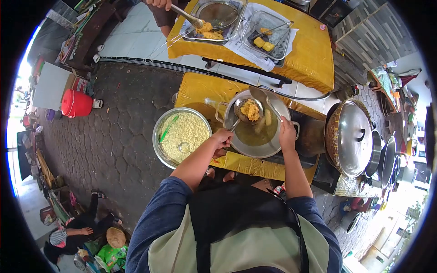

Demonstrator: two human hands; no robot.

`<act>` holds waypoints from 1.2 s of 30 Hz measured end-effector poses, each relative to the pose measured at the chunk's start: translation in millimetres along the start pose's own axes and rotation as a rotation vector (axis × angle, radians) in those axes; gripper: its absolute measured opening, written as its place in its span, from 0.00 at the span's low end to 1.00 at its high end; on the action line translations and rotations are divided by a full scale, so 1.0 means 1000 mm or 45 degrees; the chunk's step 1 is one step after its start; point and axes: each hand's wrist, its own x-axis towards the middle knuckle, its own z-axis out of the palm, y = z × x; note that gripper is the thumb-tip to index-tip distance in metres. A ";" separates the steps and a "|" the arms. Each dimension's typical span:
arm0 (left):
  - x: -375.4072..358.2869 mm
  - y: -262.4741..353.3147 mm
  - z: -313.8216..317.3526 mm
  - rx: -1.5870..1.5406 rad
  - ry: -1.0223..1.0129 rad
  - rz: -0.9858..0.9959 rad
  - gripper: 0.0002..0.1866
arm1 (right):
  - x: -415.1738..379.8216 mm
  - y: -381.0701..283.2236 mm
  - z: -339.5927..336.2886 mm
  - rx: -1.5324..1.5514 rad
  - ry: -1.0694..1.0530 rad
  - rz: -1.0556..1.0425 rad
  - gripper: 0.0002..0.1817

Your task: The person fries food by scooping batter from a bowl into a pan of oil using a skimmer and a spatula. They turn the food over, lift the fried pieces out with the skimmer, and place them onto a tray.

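My left hand [222, 138] is closed around the handle of a skimmer [237, 105], whose bowl carries a golden-orange fried lump [250, 110]. My right hand [287, 132] grips a metal spatula [258, 94], its blade over the far side of the pan beside the skimmer. Both tools are above a wide two-handled pan [281, 101] of cloudy oil. Another fried piece [268, 117] shows in the oil to the right of the skimmer. On the left, a large metal bowl [158, 146] contains a pale yellow crumbly mixture [186, 129] and a green-handled utensil [169, 128].
Across from me, a yellow-covered table [309, 59] bears a wire basket [284, 38] with yellow fried pieces and another tray. A co-worker's hand [159, 3] holds a long-handled tool there. A large lidded pot [353, 141] stands at right, a red bucket [74, 103] at left.
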 end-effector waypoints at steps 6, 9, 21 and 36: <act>-0.037 0.001 -0.007 0.059 -0.093 0.077 0.04 | -0.035 0.017 -0.003 -0.125 0.210 0.188 0.14; -0.064 0.003 -0.006 -0.049 -0.235 0.079 0.05 | -0.059 0.044 0.006 -0.182 0.164 0.260 0.14; -0.175 0.044 0.032 0.074 -0.287 0.294 0.10 | -0.092 0.054 0.027 -0.147 -0.051 0.744 0.16; -0.138 -0.006 -0.009 0.095 -0.261 0.079 0.09 | -0.164 -0.004 -0.006 0.177 0.538 0.708 0.18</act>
